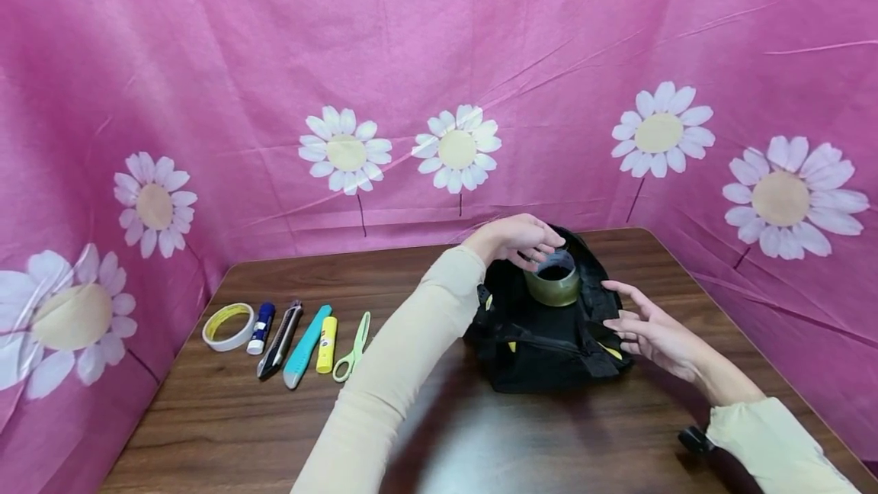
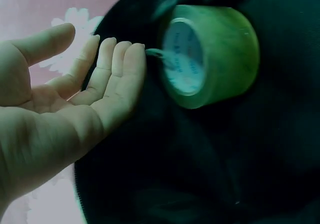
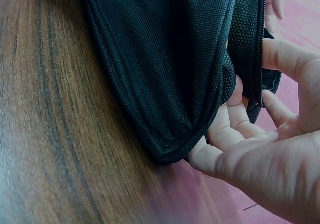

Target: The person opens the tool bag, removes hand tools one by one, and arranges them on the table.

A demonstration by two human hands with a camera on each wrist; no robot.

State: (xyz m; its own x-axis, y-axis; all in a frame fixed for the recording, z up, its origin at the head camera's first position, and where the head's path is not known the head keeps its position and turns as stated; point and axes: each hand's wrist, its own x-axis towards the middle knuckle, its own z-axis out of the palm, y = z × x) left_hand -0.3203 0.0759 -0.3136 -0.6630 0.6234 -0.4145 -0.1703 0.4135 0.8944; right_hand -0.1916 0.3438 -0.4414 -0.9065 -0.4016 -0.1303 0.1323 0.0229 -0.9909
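A black zippered bag (image 1: 542, 368) lies open on the table. Inside its opening is a wide roll of clear, yellowish packing tape (image 1: 552, 293), seen on its side in the left wrist view (image 2: 225, 59). Just left of that roll is my left hand (image 1: 517, 238), its fingers loosely bent with nothing between them; in the left wrist view the fingertips stop short of the tape. At the bag's right side, my right hand (image 1: 658, 338) holds the bag, with the thumb on the zippered edge and the other fingers bent against the outside in the right wrist view.
In a row on the left of the wooden table (image 1: 226, 418) lie a white tape roll (image 1: 214, 343), a blue glue stick (image 1: 261, 326), a black utility knife (image 1: 280, 340), a teal utility knife (image 1: 306, 349), a yellow glue stick (image 1: 327, 344) and green scissors (image 1: 359, 343). Pink cloth (image 1: 411, 36) hangs behind.
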